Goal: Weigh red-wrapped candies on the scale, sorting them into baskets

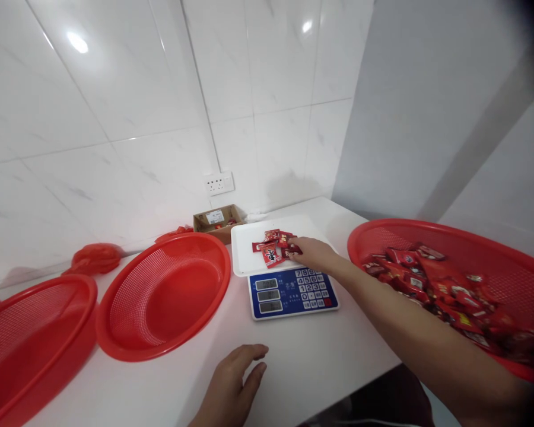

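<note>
Right hand meeting red packets on the scale tray

In the middle of the frame, small red packets are lying in a loose heap on the white tray of a weighing scale. The right hand is touching the right side of this heap, palm down, fingers curving over the packets. Whether the fingertips are closing on one or merely resting against it I cannot tell, since the hand is hiding the contact. The tray's flat surface is probably supporting the whole heap, so the hand need not be bearing its weight.

The left hand is hovering at the bottom centre, thumb and forefinger parted, holding nothing; it is leaving the blue panel in full view. The panel is facing the wearer, likely so that its displays and keys are easy to see and reach, though the digits are too small to read.

More packets are filling the lower part of a red basket on the right of the frame, beside the scale and under the right forearm, a placement that seems to be suiting that arm. Another basket is standing just left of the scale, and a third basket is occupying the lower left, both facing upward within apparent reach of the left hand. A small carton is sitting behind the tray's left corner, near the wall.
</note>
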`<state>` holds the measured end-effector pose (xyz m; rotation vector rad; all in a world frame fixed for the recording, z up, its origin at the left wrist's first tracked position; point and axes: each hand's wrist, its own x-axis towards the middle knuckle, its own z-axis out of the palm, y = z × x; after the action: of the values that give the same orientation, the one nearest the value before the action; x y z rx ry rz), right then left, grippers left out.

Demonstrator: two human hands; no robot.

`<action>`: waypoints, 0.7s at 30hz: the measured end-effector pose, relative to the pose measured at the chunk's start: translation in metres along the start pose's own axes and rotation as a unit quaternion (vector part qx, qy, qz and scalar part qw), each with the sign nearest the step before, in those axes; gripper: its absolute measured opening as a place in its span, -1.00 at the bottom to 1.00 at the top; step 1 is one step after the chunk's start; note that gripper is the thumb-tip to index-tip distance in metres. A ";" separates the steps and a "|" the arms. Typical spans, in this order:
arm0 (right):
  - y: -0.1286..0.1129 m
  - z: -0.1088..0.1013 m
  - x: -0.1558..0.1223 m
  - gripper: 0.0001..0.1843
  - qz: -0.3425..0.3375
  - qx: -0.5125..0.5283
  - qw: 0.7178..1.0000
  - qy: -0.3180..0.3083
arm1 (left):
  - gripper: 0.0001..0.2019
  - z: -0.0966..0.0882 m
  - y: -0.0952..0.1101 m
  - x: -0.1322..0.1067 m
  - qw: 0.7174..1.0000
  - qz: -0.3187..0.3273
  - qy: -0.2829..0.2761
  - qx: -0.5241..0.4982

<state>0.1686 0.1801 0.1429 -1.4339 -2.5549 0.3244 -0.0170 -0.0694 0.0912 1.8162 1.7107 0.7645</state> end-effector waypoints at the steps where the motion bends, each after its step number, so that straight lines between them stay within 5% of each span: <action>1: 0.001 0.001 0.000 -0.56 0.001 -0.001 1.000 0.002 | -0.76 0.000 0.000 0.000 1.000 -0.001 -0.001 0.001; 21: 0.004 0.004 0.000 -0.58 0.000 -0.001 1.000 0.012 | -0.76 0.001 0.003 0.001 1.000 0.000 -0.012 -0.010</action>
<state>0.1707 0.1820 0.1381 -1.4301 -2.5380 0.3031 -0.0142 -0.0683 0.0931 1.8052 1.6812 0.7559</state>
